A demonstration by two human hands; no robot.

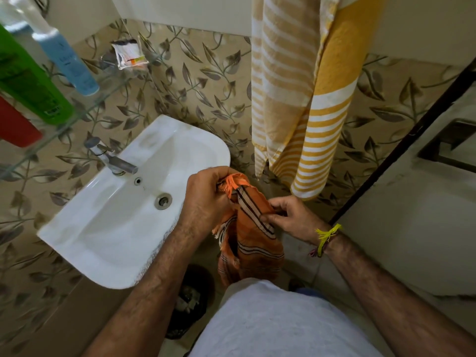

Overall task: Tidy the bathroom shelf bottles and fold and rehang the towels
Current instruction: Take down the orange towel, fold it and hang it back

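This was the towel part of the job, and the orange towel (251,228) was in hand, bunched and hanging just right of the sink (123,202), in front of the person's body. It looked like the sorting-out stage, finding an edge before any fold could start.

The left hand (206,199) sat at the sink's right rim, fingers curled tight round the fringed top end of the cloth. The right hand (291,217), further right of the sink, pinched the striped border between thumb and fingertips. Both forearms came up from below and met over the cloth, the right wrist wearing a yellow thread band (325,237).

By my reading, the next move called for drawing the hands apart along that striped edge to pull the cloth flat, then doubling it.

Up and right of the sink, the yellow striped towel (309,99) hung on the wall, loosely draped. The bottles (51,73) stood on the glass shelf (77,117) up-left of the sink.
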